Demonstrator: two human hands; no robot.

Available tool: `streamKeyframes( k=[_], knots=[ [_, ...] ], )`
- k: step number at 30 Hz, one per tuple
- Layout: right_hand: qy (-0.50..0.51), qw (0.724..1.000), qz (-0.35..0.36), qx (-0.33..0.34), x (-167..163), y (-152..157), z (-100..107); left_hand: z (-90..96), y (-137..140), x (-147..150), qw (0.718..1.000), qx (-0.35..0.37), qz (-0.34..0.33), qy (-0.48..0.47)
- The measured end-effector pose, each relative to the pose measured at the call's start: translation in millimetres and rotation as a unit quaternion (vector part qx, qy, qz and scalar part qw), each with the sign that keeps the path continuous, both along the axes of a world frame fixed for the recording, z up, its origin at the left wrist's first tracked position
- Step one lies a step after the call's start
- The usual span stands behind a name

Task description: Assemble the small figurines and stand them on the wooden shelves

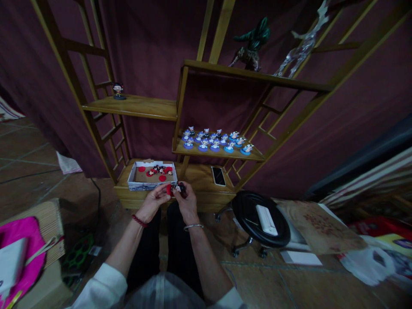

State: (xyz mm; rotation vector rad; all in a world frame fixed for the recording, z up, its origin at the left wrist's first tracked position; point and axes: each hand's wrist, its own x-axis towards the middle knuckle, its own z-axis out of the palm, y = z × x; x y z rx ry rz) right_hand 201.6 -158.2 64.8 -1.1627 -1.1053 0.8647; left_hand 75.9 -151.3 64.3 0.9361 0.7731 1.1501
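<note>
Between my two hands is a small figurine [177,188] with a black head and a red round base, tipped on its side. My left hand [155,200] pinches the red base [169,189]. My right hand [187,201] grips the dark head end. Just beyond my hands, an open shallow cardboard box [137,185] rests on the low wooden shelf. Inside it lie several red discs [162,178] and a cluster of black-and-red figurines [158,169].
Several blue and purple figurines [203,145] line the middle shelf. One figurine [118,91] stands on the left shelf. A phone [218,176] lies right of the box. A black wheeled stool [244,210] carries a white box [266,220]. Two statues [254,43] stand up top.
</note>
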Motion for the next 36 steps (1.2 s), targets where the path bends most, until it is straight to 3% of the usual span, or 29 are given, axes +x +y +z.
streamKeyframes(
  k=[15, 36],
  knots=[
    [-0.083, 0.995, 0.046, 0.022, 8.0, -2.6, 10.4, -0.7, -1.6, 1.8, 0.997, -0.056, -0.016, -0.051],
    [-0.070, 0.997, 0.014, 0.001, 3.7, -1.0, 9.4, -4.6, -1.1, 3.3, 1.000, 0.016, -0.006, -0.004]
  ],
)
